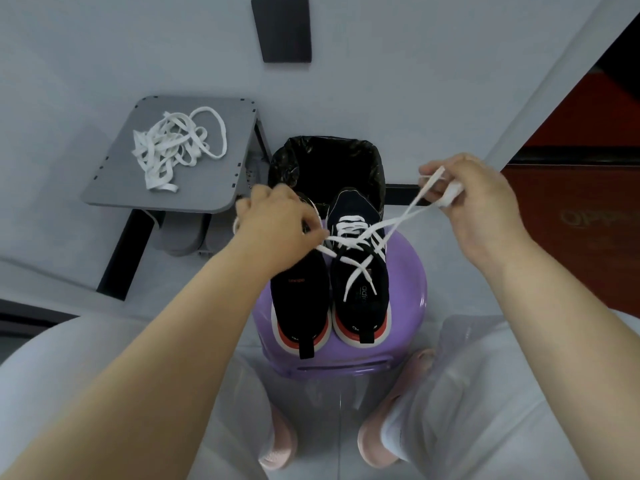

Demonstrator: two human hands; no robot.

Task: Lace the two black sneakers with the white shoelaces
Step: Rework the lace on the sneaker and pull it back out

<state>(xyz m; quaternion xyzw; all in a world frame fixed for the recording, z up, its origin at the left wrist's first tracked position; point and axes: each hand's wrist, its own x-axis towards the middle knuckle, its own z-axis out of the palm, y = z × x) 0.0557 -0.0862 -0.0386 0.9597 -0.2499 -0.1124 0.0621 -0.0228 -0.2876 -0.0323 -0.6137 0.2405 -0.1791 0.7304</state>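
Two black sneakers with red and white heels stand side by side on a purple stool (405, 268). The right sneaker (360, 271) carries a white shoelace (356, 268) crossed through its eyelets. The left sneaker (298, 296) shows no lace over its tongue; my forearm hides its front. My left hand (273, 226) is closed on one end of the lace above the left sneaker's front. My right hand (474, 202) holds the other end up and to the right, with lace bunched in the fingers. Both ends run taut from the right sneaker.
A tangle of white shoelaces (176, 147) lies on a grey side table (114, 181) at the left. A bin with a black liner (329, 161) stands just behind the stool. My knees and pink slippers (277, 445) flank the stool. A red-brown door (588, 168) is at the right.
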